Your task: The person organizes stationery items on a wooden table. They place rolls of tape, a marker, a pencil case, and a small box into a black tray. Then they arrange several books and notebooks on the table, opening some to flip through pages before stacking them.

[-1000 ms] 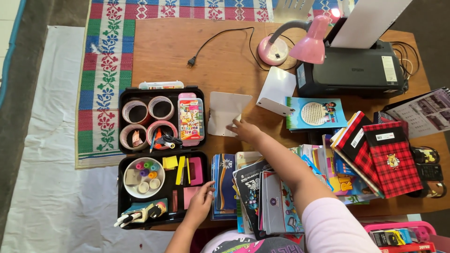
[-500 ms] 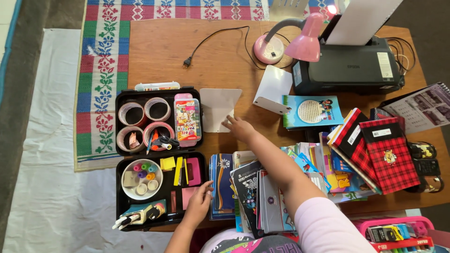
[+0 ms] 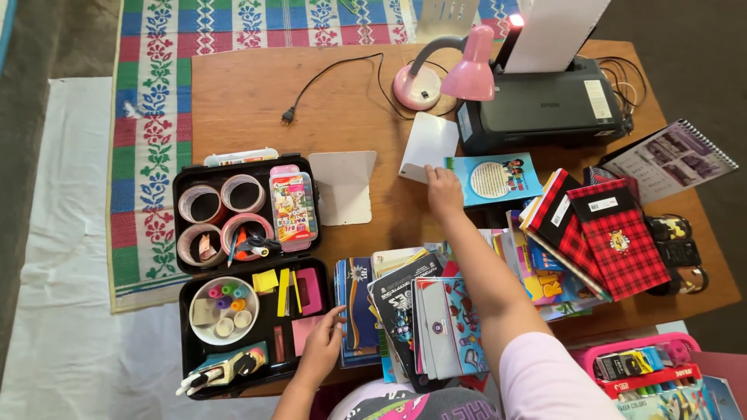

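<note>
My right hand reaches across the wooden table and its fingertips touch the near edge of a white bent card stand. A second white card stand lies flat to the left, no longer touched. My left hand rests with fingers spread at the right edge of the lower black tray, beside a pink pad. A stack of booklets lies between my arms.
An upper black tray holds tape rolls, scissors and a crayon box. A pink desk lamp and black printer stand at the back. Red plaid notebooks, a blue booklet and a spiral calendar lie right.
My right hand let go of the left white card and moved right and farther back to the second white card. The left hand stayed at the tray.
</note>
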